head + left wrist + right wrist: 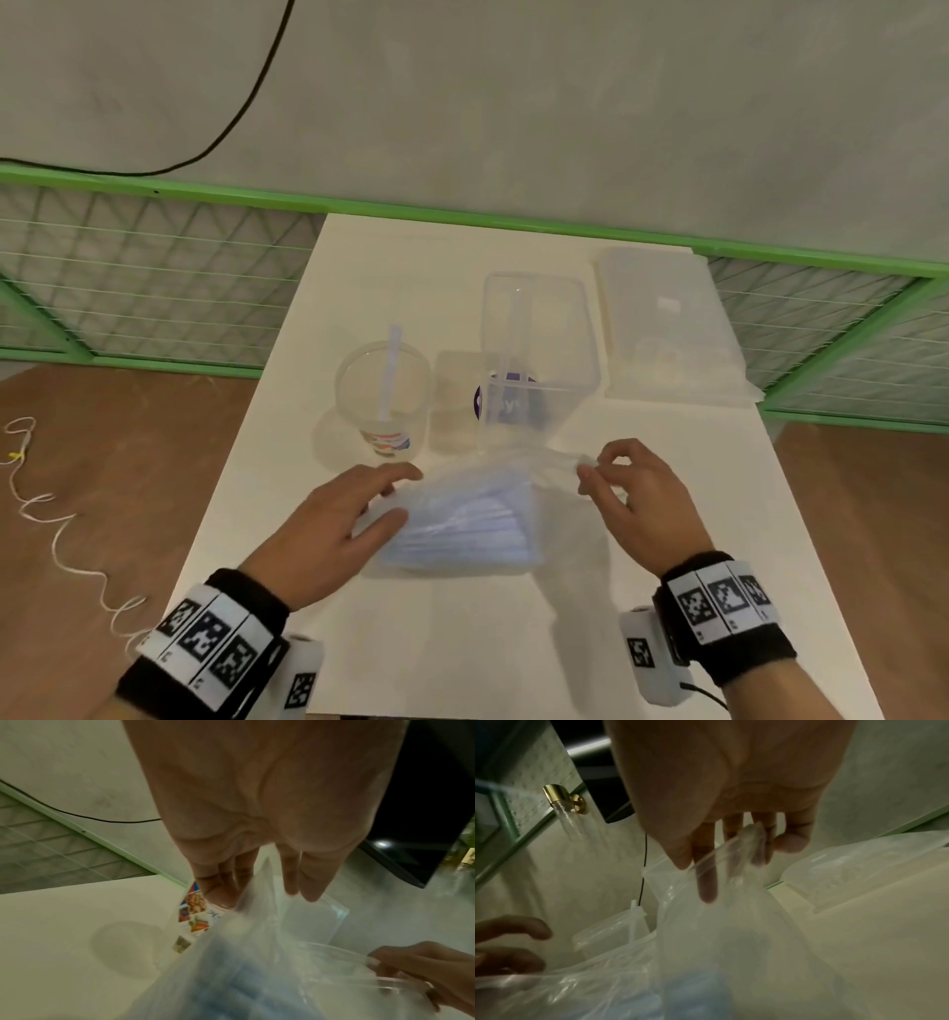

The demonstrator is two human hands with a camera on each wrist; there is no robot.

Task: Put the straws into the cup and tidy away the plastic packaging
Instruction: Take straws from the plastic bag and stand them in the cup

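A clear plastic bag (pixel 462 519) holding several blue-wrapped straws lies on the white table (pixel 462 642) in front of me. My left hand (pixel 405 493) rests on the bag's left side, fingers stretched out and thumb on top. My right hand (pixel 588 470) pinches the bag's mouth at its right corner and lifts it slightly; the right wrist view shows the film between the fingers (pixel 707 882). Behind the bag stands a clear cup (pixel 354 411) with one white straw (pixel 390 370) in it. The bag (pixel 257 973) fills the lower part of the left wrist view.
A tall clear container (pixel 539 334) stands right of the cup, something purple-labelled (pixel 506 406) showing through it. A flat translucent lid (pixel 667 329) lies at the back right. A green-framed mesh fence (pixel 154 267) runs behind the table; wooden floor lies on both sides.
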